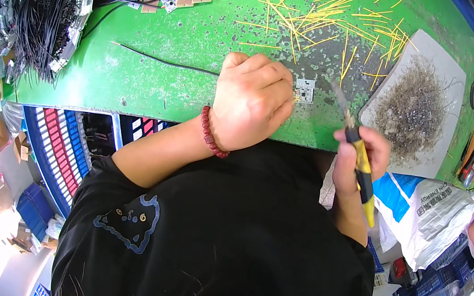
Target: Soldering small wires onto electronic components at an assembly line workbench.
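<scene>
My left hand (pixel 253 98) is closed at the near edge of the green bench, its fingers curled under the palm. Out of its left side runs a thin black cable (pixel 170 63) with a bare end. By its fingertips on the right lies a small white-and-silver circuit board (pixel 305 91); the grip itself is hidden. To the right, my right hand (pixel 379 149) holds a soldering iron (pixel 363 170) by its yellow-and-black handle. The iron's tip points up and away, apart from the board, with a faint blurred wisp around it.
Yellow thin sticks or wire pieces (pixel 325 8) are scattered at the far side of the bench (pixel 130 86). A pale board (pixel 453 88) on the right bears a heap of fine grey-brown strands (pixel 414 107). Bundled black cables with metal connectors (pixel 42 15) lie far left.
</scene>
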